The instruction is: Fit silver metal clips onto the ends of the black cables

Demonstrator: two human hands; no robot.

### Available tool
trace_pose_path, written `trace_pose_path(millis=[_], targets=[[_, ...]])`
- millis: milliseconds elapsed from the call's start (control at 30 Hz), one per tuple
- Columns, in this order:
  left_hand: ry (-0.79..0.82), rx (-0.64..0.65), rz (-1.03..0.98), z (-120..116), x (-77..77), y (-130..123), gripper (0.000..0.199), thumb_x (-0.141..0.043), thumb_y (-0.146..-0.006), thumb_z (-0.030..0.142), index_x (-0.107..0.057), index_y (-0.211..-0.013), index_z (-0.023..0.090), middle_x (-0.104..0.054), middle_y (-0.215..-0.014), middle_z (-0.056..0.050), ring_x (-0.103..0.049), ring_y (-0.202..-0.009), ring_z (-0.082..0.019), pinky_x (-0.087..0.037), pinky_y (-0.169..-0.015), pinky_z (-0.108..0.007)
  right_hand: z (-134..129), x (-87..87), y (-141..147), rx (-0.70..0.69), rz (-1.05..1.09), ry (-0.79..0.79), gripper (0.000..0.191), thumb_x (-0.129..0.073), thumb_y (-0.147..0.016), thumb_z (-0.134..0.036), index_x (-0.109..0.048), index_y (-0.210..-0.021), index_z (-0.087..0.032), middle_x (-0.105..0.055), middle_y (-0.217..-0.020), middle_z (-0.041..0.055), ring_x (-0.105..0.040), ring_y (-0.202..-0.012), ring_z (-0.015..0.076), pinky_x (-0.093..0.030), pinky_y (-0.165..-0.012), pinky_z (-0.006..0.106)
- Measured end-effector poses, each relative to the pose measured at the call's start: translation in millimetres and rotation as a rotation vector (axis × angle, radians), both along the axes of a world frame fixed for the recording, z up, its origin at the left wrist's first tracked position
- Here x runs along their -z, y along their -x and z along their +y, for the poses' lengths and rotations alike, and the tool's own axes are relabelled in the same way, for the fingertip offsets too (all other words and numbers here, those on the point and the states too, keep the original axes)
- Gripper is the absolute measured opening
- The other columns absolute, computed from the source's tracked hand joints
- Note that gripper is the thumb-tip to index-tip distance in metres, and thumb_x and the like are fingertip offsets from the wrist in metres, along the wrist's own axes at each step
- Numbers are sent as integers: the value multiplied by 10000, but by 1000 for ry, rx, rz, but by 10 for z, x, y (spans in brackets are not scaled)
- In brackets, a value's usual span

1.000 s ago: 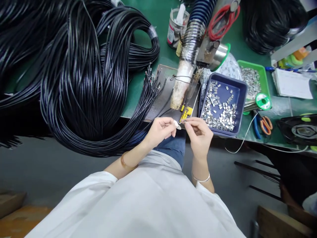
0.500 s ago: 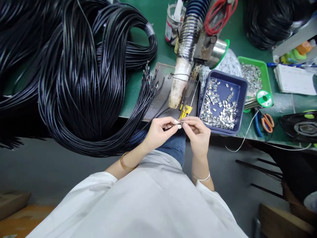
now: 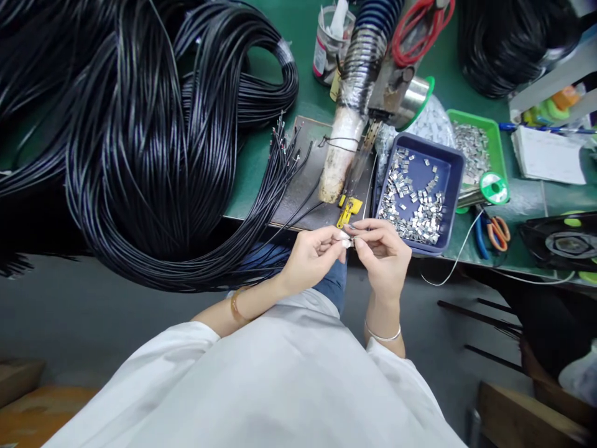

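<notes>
My left hand and my right hand meet fingertip to fingertip just below the bench edge, pinching a small silver metal clip and the end of a thin black cable between them. The cable runs left into a large bundle of black cables draped over the green bench. A blue tray with several silver clips sits just above my right hand. What exactly each finger grips is too small to tell.
A wrapped soldering tool with a hose leans over a dark plate. A green tray of clips, a solder spool, orange-handled scissors, a jar and a second cable coil stand around.
Both hands have shifted slightly right and down, staying pressed together on the small clip and cable end. The view has moved a little; the bench items stay put.
</notes>
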State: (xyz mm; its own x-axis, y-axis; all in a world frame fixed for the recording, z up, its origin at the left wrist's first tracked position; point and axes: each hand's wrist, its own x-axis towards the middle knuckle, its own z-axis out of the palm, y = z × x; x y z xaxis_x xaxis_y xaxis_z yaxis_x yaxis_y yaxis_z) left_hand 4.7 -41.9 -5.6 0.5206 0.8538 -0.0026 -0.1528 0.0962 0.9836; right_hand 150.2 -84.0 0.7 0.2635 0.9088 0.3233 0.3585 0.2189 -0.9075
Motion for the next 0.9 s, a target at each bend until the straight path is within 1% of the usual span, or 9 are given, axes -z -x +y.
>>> trace_pose_path(millis=[100,200,267,367,500,567,667,800,900], targets=[[280,35,-187,5,16,0,326,-695,-841,443,-575,-762,151,-601,-579,22,-390,-371,-36,-272,-386,-191,17,78,63,62,-19,-43,42,-671,-860,-227,-695,-827,-218,-706,-996,39,-736,-912,177,-630,-815,345],[423,40,-252,74,60,23,352,-778,-756,449,-612,-777,139,-580,-533,34,-333,-364,-22,-194,-374,-183,49,142,89,73,17,-35,40,-671,-866,-231,-703,-844,-221,-710,-981,33,-738,-896,168,-629,-795,331],[471,17,-247,127,76,37,349,-812,-715,433,-651,-774,129,-537,-511,48,-301,-385,-17,-158,-387,-184,69,158,75,77,33,-17,44,-670,-869,-235,-703,-846,-218,-711,-971,31,-735,-878,160,-629,-775,319],[465,-33,-224,192,60,36,325,-838,-676,405,-704,-746,118,-482,-503,57,-305,-434,-21,-160,-419,-190,76,141,40,143,-44,-54,56,-654,-884,-245,-704,-877,-222,-716,-966,39,-722,-910,173,-632,-798,353],[440,-95,-204,247,-4,2,309,-888,-587,364,-715,-670,123,-462,-482,67,-309,-458,-27,-207,-443,-201,35,100,38,206,-174,-208,148,-542,-944,-210,-679,-978,-257,-732,-985,38,-723,-948,195,-629,-830,414],[428,-87,-201,264,-30,-7,299,-898,-567,330,-691,-635,124,-465,-476,71,-315,-456,-25,-226,-449,-197,13,98,59,176,-255,-277,158,-556,-930,-174,-664,-992,-271,-743,-976,25,-730,-910,186,-627,-801,393],[394,-59,-196,279,-41,-2,252,-868,-606,254,-654,-627,123,-451,-468,82,-308,-449,-16,-221,-450,-182,10,120,89,140,-361,-337,174,-633,-875,-125,-664,-969,-268,-756,-947,10,-729,-872,163,-616,-771,340],[383,-61,-200,295,-19,10,208,-834,-634,209,-642,-640,128,-444,-479,86,-325,-449,-18,-250,-455,-176,50,146,88,186,-241,-215,88,-611,-897,-166,-644,-935,-239,-740,-935,30,-725,-878,164,-615,-715,317],[378,-58,-215,307,-2,9,211,-840,-643,257,-674,-665,128,-511,-527,59,-422,-494,-39,-327,-494,-182,69,150,73,181,-178,-151,31,-619,-897,-204,-629,-909,-231,-732,-942,38,-724,-890,169,-619,-716,321]])
